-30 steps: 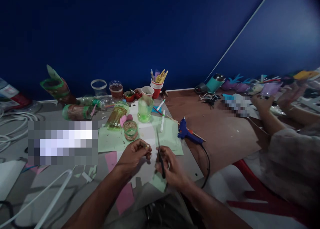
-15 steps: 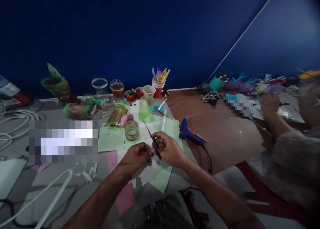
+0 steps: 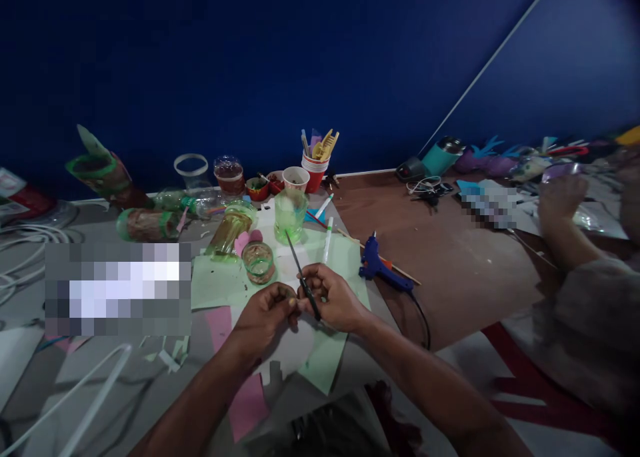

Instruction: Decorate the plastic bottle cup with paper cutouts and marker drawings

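My right hand [image 3: 340,304] is closed around dark scissors [image 3: 294,250], whose blades point up and away toward the green plastic cup [image 3: 290,217]. Close beside it, my left hand [image 3: 264,316] has thumb and fingers pinched together; what sits between them is too small to make out. Both hands hover over white and pale green paper sheets [image 3: 330,357]. Just past my left hand stands a short round container [image 3: 259,264] with a green rim, and small pink pieces [image 3: 243,244] touch it from behind.
A blue glue gun [image 3: 377,267] lies right of my hands, its cord trailing forward. Behind are a white paper cup [image 3: 296,178], red cups [image 3: 315,174] holding sticks, a white marker [image 3: 329,237] and plastic bottles [image 3: 150,224]. At right, a co-worker's hand [image 3: 563,194] reaches in.
My hands have come closer together, and the scissors have turned slightly more upright. The view has shifted a little to the right.
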The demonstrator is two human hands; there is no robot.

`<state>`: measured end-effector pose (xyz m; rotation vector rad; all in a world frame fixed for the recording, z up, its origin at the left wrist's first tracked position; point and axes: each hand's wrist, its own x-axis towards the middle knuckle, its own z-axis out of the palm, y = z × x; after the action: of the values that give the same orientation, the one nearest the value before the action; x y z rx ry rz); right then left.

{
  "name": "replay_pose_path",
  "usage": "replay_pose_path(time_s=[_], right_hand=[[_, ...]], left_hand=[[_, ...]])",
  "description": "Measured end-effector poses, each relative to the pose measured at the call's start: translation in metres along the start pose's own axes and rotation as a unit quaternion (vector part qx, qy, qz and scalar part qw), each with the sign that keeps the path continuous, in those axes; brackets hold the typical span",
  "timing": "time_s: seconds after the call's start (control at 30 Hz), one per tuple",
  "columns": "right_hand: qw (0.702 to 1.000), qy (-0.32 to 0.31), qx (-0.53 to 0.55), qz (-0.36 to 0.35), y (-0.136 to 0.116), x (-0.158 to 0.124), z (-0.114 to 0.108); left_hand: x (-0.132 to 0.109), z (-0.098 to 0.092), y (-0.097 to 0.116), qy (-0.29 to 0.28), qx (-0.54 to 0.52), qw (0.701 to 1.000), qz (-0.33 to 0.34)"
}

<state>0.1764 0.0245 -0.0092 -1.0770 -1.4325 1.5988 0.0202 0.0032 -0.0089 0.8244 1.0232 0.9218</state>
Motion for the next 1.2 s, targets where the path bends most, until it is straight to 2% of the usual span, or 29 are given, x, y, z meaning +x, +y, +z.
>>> replay_pose_path(time_s=[0.13, 0.27, 0.37, 0.47, 0.6, 0.77, 0.9, 1.07, 1.2], right_hand=[[0.999, 0.008, 0.035, -0.012, 0.006, 0.004, -0.001], [0.997, 0.002, 0.056, -0.059, 0.007, 0.001, -0.002], [0.995, 0.004, 0.010, -0.096, 0.005, -0.006, -0.001], [0.991, 0.030, -0.047, -0.119, 0.006, -0.010, 0.002], [0.988, 0.047, -0.036, -0.140, 0.011, -0.007, 0.005], [0.993, 0.037, -0.015, -0.108, 0.010, -0.002, 0.006], [0.994, 0.053, -0.021, -0.094, 0.007, -0.001, 0.005], [0.994, 0.028, -0.012, -0.102, 0.007, -0.002, 0.003], [0.994, 0.049, -0.055, -0.081, 0.008, -0.001, 0.003]], left_hand=[[0.000, 0.001, 0.001, 0.007, -0.030, 0.999, -0.009], [-0.001, 0.000, 0.003, 0.016, -0.098, 0.995, -0.010], [-0.003, 0.000, 0.008, 0.021, -0.160, 0.987, 0.007], [-0.005, 0.000, 0.012, 0.018, -0.179, 0.984, 0.011], [-0.004, 0.002, 0.006, 0.007, -0.142, 0.990, 0.007], [-0.004, 0.005, 0.000, -0.009, -0.057, 0.998, -0.006], [-0.004, 0.005, 0.001, -0.011, -0.064, 0.998, 0.018], [-0.006, 0.006, 0.005, -0.004, -0.022, 1.000, 0.012], [-0.006, 0.006, 0.007, -0.005, 0.004, 1.000, 0.023]])
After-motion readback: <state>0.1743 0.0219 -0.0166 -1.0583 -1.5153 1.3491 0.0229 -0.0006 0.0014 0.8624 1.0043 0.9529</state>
